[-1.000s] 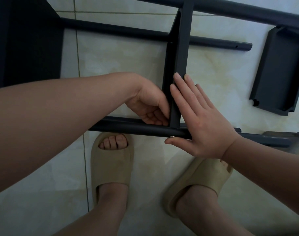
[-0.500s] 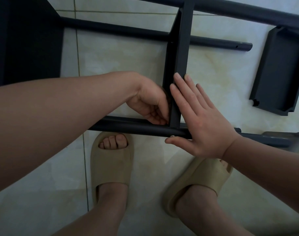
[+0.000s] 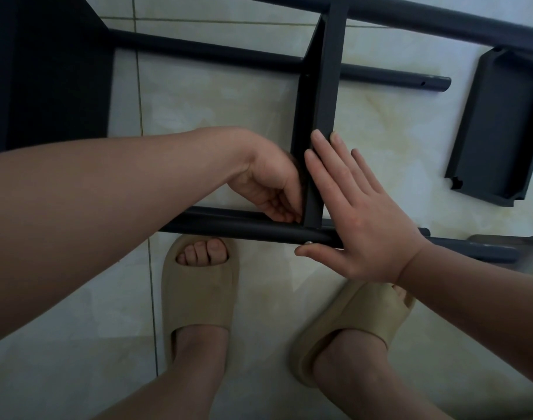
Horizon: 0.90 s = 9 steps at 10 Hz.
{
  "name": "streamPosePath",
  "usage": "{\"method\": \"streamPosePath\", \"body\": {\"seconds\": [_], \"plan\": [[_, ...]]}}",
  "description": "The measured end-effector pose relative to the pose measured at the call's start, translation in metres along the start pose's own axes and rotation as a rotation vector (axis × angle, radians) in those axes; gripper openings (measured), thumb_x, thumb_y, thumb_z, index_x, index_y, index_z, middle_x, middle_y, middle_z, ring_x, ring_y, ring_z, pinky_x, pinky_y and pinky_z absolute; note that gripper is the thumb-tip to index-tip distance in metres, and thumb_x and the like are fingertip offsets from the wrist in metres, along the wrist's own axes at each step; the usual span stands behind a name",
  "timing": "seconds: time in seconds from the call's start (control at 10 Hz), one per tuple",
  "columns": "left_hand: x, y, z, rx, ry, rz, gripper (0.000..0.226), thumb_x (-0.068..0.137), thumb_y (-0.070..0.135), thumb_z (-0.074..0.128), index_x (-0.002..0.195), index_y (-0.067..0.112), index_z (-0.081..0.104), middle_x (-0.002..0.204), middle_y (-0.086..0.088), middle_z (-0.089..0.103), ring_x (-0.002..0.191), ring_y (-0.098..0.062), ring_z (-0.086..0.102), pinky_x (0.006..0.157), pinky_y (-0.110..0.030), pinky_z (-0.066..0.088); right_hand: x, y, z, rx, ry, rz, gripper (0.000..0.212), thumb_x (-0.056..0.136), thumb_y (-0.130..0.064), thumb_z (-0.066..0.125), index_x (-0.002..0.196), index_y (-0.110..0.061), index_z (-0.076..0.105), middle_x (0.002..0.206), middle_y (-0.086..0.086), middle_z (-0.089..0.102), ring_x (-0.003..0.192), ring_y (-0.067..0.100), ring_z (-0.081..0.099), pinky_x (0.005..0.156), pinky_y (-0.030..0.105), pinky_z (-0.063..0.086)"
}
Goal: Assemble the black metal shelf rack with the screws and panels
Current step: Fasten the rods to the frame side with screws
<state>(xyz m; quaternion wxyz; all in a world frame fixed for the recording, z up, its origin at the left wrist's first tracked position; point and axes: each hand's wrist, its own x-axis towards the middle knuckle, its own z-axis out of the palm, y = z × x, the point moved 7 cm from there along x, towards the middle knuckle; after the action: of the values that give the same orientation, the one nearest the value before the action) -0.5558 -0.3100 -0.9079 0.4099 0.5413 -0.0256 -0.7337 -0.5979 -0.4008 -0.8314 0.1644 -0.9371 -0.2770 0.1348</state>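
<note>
Here, right hand flat against panel, left hand curled beside it

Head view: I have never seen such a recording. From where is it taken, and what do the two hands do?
No machine here: a person wears the camera on the head, so it looks down at their own arms and slippers. On the tiled floor lies a half-built black rack of tubes and panels. The right hand presses flat, fingers straight, against an upright panel where it meets the near tube. The left hand curls its fingers into that corner from the other side; whether it holds a screw is hidden. A loose panel lies further right.
</note>
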Motion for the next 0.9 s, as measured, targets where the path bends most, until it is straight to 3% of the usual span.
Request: {"method": "streamPosePath", "body": {"seconds": [0.3,0.5,0.7,0.9], "plan": [[-0.0027,-0.0023,0.0035,-0.086,-0.026,0.04,0.036,0.092,-0.01,0.052,0.127,-0.01,0.056,0.106,-0.018,0.062,0.087,-0.02,0.065,0.078,-0.025,0.057,-0.0005,0.0003,-0.0003,-0.001,0.005,-0.003,0.106,0.093,-0.072,0.047,0.16,0.001,0.013,0.17,0.019,0.003,0.157,0.035,-0.002,0.123,0.061,0.018],[-0.0001,-0.0068,0.0003,-0.017,-0.017,-0.07,0.012,0.094,0.005,0.057,0.1,0.007,0.068,0.085,-0.005,0.065,0.075,-0.013,0.061,0.076,-0.024,0.05,-0.0004,0.0,-0.0003,0.002,-0.001,0.001,0.106,0.092,-0.072,0.048,0.16,0.001,0.013,0.169,0.019,0.003,0.157,0.036,-0.002,0.122,0.061,0.018],[0.0014,-0.0027,-0.0019,0.012,0.011,-0.079,0.012,0.092,0.0,0.059,0.093,0.007,0.068,0.075,-0.003,0.066,0.065,-0.009,0.062,0.066,-0.019,0.054,-0.0005,0.0002,-0.0003,0.005,-0.001,0.003,0.106,0.092,-0.072,0.049,0.16,0.001,0.013,0.17,0.019,0.003,0.157,0.036,-0.002,0.122,0.061,0.019],[-0.0015,0.0024,-0.0008,0.035,0.016,-0.034,0.019,0.091,-0.004,0.058,0.106,0.002,0.066,0.086,-0.009,0.065,0.076,-0.014,0.062,0.076,-0.023,0.054,-0.0003,0.0005,-0.0001,0.005,0.003,0.001,0.106,0.092,-0.072,0.05,0.16,0.001,0.013,0.17,0.019,0.003,0.157,0.035,-0.002,0.122,0.062,0.019]]}}
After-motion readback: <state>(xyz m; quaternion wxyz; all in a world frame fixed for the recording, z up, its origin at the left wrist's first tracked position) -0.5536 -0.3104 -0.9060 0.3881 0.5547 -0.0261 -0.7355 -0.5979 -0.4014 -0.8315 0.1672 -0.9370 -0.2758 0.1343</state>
